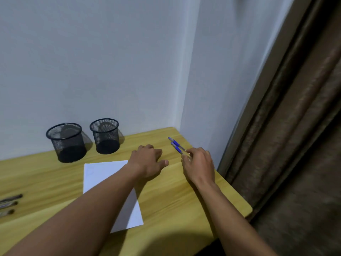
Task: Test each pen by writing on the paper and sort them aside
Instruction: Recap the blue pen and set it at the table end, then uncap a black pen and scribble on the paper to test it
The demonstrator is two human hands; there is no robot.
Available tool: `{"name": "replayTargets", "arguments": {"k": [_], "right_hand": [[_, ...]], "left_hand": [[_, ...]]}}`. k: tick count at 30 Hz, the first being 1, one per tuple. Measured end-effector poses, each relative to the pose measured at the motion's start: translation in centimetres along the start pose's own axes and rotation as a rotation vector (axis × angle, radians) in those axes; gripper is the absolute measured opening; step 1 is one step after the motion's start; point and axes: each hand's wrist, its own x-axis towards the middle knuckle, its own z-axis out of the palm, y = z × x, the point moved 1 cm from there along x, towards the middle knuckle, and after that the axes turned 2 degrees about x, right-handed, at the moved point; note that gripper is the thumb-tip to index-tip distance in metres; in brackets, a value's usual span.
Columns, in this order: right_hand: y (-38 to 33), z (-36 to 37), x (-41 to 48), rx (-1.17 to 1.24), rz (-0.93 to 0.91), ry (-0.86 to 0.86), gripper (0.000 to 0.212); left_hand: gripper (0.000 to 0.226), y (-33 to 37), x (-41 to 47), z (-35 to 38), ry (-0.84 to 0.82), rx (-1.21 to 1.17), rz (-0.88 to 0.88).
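Blue-banded clear plastic pens (pixel 176 145), two of them, lie side by side on the wooden table (pixel 166 200) in the head view. They sit just beyond the fingertips of the right hand (pixel 200 164) and slant away from it toward the wall corner. That hand's fingers (pixel 190 152) bend down over the clear near end of the closer pen, with the thumb below it. I cannot tell whether they already pinch the barrel or only touch it.

The left hand (pixel 147 159) rests on the table to the left of the right one, near it but apart. It is loosely curled with the thumb out and holds nothing. Under its wrist and forearm lies the white paper (pixel 103 182), which looks almost unmarked. Beyond and to the left of this hand stand two black mesh cups (pixel 65 143), apparently empty. Well to the left of both hands, at the frame edge, some dark pens (pixel 10 202) lie blurred.

The blue pens should be light and stiff, with smooth round barrels that are apt to roll. Since the two lie so close, lifting one may nudge the other. A pinch on the clear barrel should raise a pen, but the blue section at the end far from the hand looks like the grip, so the hold probably has to shift there for writing. The paper is thin and likely to slide under a stroke, and the left hand is well placed to pin it.
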Motion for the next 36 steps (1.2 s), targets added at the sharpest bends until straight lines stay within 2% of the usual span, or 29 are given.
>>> {"name": "replayTargets", "arguments": {"k": [3,10,18,23,28,31,36], "right_hand": [[-1.8,-1.4,-0.3,0.016,-0.067,-0.058,0.034],[-9.8,-2.0,-3.1,0.044,-0.293,-0.226,0.033],[-21.9,2.7,-10.6,0.127,-0.557,-0.454,0.035],[-27.6,6.9,-15.4,0.139,-0.644,-0.557,0.036],[-29.7,10.3,-18.6,0.077,-0.702,-0.577,0.026],[-29.9,11.8,-19.0,0.015,-0.728,-0.55,0.021],[-30.1,12.7,-18.8,0.009,-0.779,-0.521,0.024]], "left_hand": [[0.062,-1.3,-1.9,-1.5,0.075,-0.052,0.007],[0.044,-7.0,-10.6,-5.8,0.246,-0.081,-0.035],[0.03,-16.8,-23.1,-7.5,0.454,-0.037,-0.263],[0.023,-22.6,-29.3,-6.9,0.533,-0.044,-0.444],[0.024,-26.7,-33.5,-5.3,0.555,-0.041,-0.582],[0.026,-28.1,-34.3,-4.4,0.523,-0.013,-0.581],[0.029,-29.0,-34.0,-4.0,0.509,0.023,-0.56]]}}
